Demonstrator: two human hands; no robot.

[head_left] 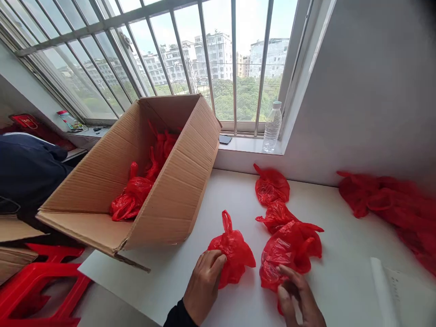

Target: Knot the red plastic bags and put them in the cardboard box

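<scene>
On the white table, a knotted red plastic bag (233, 252) stands with its handle loop up. My left hand (206, 279) has its fingers closed on the near left side of this bag. To the right lies another red plastic bag (281, 250), filled and crumpled. My right hand (301, 297) is at its near edge, fingers bent, with a gap between thumb and forefinger. Behind it are a further red bag (277, 214) and one more red bag (271, 185) close to the wall. What the bags contain is hidden.
A large open cardboard box (170, 186) at left holds several red bags (136, 193). More red bags (384, 195) lie at far right, near a white paper roll (383, 290). A water bottle (272, 127) and phone (225, 139) sit on the sill. Red stools (44, 281) stand below left.
</scene>
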